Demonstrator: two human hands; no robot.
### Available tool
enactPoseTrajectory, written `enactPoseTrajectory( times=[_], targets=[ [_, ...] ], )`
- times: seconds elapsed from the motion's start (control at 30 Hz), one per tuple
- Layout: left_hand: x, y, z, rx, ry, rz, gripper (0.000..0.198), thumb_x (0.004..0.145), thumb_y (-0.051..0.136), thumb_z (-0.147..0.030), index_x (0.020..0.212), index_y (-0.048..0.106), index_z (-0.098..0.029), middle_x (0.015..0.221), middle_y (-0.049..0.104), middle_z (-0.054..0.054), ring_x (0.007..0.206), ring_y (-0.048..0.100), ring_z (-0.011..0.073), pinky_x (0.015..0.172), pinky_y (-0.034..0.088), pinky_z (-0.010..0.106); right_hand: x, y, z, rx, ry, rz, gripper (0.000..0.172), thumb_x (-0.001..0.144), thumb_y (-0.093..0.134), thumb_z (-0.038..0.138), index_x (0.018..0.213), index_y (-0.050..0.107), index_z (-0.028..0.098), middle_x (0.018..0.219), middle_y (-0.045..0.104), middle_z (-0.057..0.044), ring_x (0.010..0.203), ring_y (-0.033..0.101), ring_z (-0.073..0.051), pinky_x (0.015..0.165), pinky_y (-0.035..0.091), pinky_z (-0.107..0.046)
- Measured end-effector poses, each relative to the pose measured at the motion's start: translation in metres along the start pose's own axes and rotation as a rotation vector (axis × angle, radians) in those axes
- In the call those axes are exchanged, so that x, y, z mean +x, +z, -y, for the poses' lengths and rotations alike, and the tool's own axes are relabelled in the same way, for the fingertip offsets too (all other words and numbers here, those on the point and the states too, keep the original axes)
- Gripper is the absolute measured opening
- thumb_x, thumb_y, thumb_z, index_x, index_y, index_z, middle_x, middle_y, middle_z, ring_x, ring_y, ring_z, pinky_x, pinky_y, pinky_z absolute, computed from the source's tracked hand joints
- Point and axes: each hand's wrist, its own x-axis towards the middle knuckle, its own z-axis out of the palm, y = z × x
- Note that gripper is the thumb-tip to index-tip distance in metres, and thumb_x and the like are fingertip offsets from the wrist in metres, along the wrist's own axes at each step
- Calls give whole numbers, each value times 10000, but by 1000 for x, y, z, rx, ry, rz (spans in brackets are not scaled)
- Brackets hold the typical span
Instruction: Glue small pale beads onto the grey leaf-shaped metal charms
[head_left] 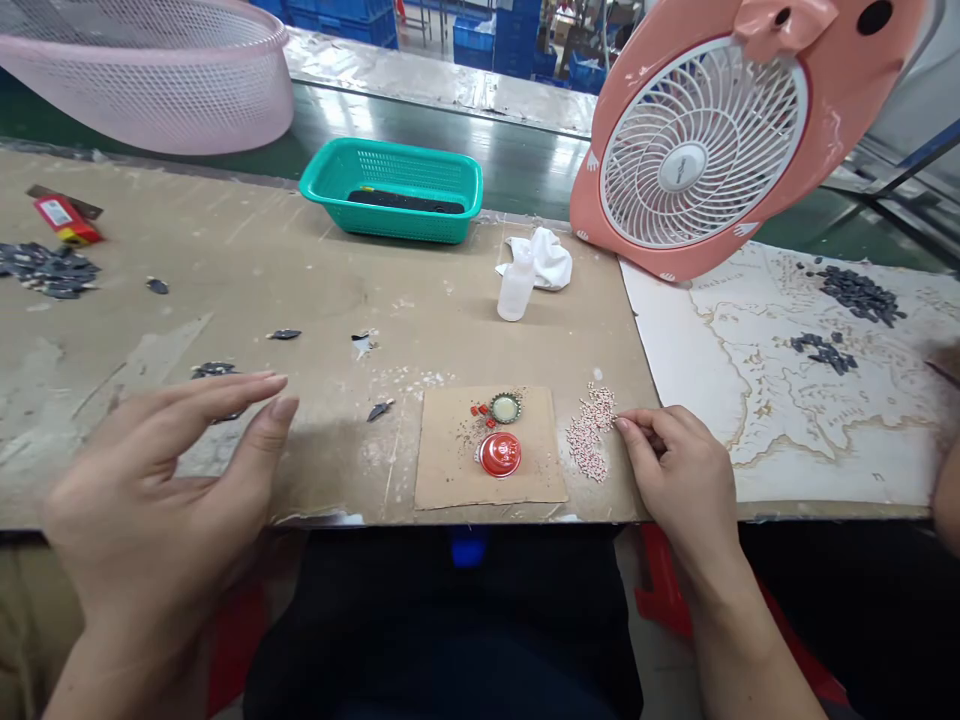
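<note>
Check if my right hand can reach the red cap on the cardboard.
Probably yes: the right hand sits beside the pink beads, and only that low pile lies between it and the red cap.

blue crates [510,50] stacked past dark conveyor belt [525,165]; pale far bench [435,75] alongside

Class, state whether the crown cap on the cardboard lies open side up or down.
Open side up: the crown cap shows its pale liner inside.

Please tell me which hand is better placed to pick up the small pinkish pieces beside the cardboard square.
The right hand, probably: its fingertips reach the pile, while the left hand hovers beyond the cardboard square.
</note>
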Motion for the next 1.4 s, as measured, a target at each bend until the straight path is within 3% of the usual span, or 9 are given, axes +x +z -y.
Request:
enactPoseTrajectory(
  times=[0.17,0.3,0.4,0.53,0.63,0.7,0.8,0.9,1.4],
  targets=[
    [-8,10,-28,68,126,35,264,839,814,-189,1085,823,-285,1084,791,-31,1058,711,249,1034,512,386,-3,1,-1,72,44,-68,252,958,619,393,945,777,197,889,703,-58,795,611,-203,771,455,-371],
    [-16,18,-41,66,234,-18,221,803,811,-106,978,819,-242,988,808,-21,933,747,207,938,575,352,-5,0,-3,193,126,-131,212,923,668,379,910,770,194,847,677,-48,718,566,-180,736,441,-368],
    [-25,17,-56,-64,231,41,310,767,797,-9,968,799,-244,980,802,-27,896,743,188,903,588,334,-13,-4,9,385,189,-144,189,934,670,384,940,749,213,835,660,-38,713,567,-167,703,456,-349],
    [-40,14,-87,-453,84,421,347,820,743,25,989,795,-274,947,789,-37,849,734,134,792,585,224,-33,-12,51,732,202,-50,215,990,572,446,926,664,263,727,550,19,599,520,-127,568,454,-289],
    [-49,20,-106,-705,-202,757,200,871,758,-92,954,830,-260,865,791,-2,751,715,131,674,552,205,-46,-15,83,1148,197,127,219,966,646,444,838,672,268,712,486,36,576,496,-98,532,445,-247],
    [-54,27,-112,-806,-438,858,89,896,763,-216,933,843,-229,836,778,38,717,674,146,637,514,232,-54,-12,95,1288,182,193,162,958,682,399,847,708,284,694,470,37,615,505,-100,561,464,-234],
    [-58,33,-113,-880,-673,910,184,862,797,-361,883,830,-181,758,700,48,663,570,137,582,426,242,-64,-6,98,1199,107,203,77,969,677,329,930,743,319,720,486,27,681,511,-115,581,475,-224],
    [-61,33,-109,-883,-728,916,259,845,804,-408,821,779,-151,706,617,26,645,496,124,574,371,245,-70,-2,94,1065,12,174,126,975,658,264,1024,751,335,766,508,13,746,539,-129,585,489,-214],
    [-58,27,-100,-795,-435,974,317,1062,530,-358,819,593,-164,734,534,-13,671,509,102,676,439,239,-41,-28,96,712,-164,294,60,925,703,242,934,739,289,787,685,48,703,667,-66,634,554,-120]
  ],
)
